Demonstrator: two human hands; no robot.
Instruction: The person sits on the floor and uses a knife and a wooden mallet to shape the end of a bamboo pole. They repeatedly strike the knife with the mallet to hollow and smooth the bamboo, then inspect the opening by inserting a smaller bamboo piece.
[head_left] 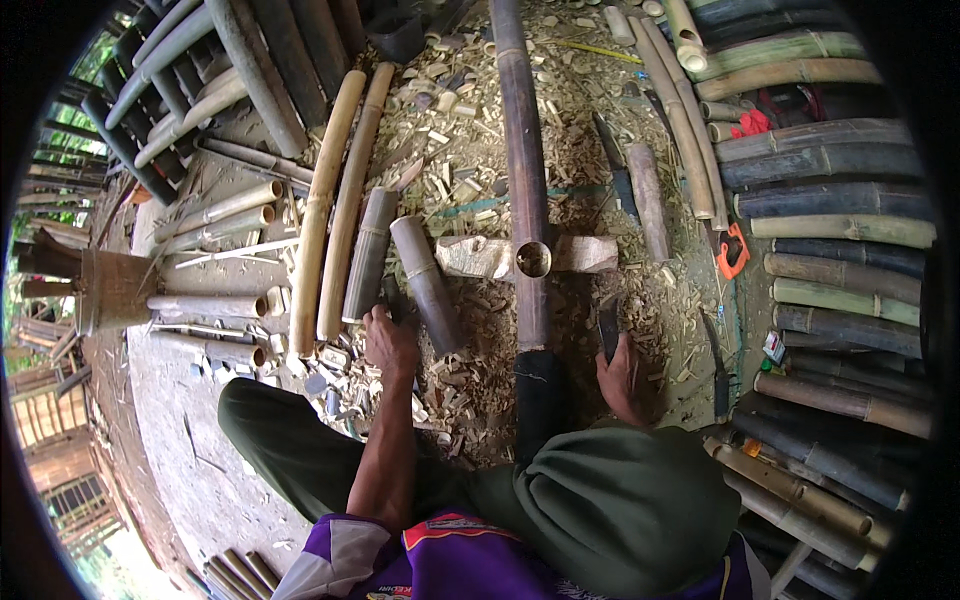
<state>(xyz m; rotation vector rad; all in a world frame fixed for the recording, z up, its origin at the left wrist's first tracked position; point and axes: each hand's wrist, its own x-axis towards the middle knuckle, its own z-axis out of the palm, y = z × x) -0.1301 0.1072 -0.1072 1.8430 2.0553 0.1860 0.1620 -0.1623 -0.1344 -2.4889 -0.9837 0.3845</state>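
A long dark bamboo pole (528,180) runs away from me down the middle, with a round hole cut in its upper side. It rests across a rough pale wooden block (475,257). My right hand (622,382), right of the pole's near end, is closed round a dark, flat, blade-like tool (608,328). On the other side, my left hand (390,343) has curled fingers beside the near end of a short grey bamboo piece (371,255). What those fingers hold is hidden. Another short bamboo piece (428,285) lies just right of that hand.
Wood chips (455,110) cover the ground around the pole. Two long pale bamboo lengths (328,200) lie to the left. On the right are a sheathed-looking dark blade (616,165), a short log (650,200), an orange-handled tool (733,252), a knife (719,370) and stacked bamboo (840,200).
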